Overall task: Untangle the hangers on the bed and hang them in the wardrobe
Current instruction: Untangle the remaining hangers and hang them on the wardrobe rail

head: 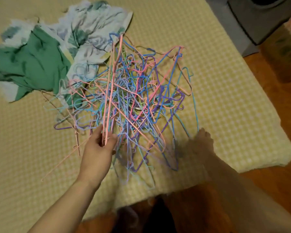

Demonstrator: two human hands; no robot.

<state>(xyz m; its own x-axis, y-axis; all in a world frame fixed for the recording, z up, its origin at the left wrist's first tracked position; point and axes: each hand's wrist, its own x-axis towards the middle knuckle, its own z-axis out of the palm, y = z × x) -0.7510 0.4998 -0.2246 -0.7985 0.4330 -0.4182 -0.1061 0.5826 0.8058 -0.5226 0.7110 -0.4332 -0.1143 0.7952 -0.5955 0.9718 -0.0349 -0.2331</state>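
Hangers [129, 101], thin wire ones in pink, blue, purple and green, lie in one knotted heap at the middle of the frame on the bed [225, 98], near its corner. At the upper left, a crumpled green and white floral cloth [40, 59] lies on the bed, touching the heap's far edge. At lower left the left hand [99, 148] reaches up from a bare forearm, its thumb and fingers [113, 137] pinching long pink hangers [112, 81] that rise steeply from the heap. Right of centre, the blurred right hand [202, 145] rests at the heap's near right edge; whether its fingers are spread or curled I cannot tell. Wooden floor [284, 115] shows at right.
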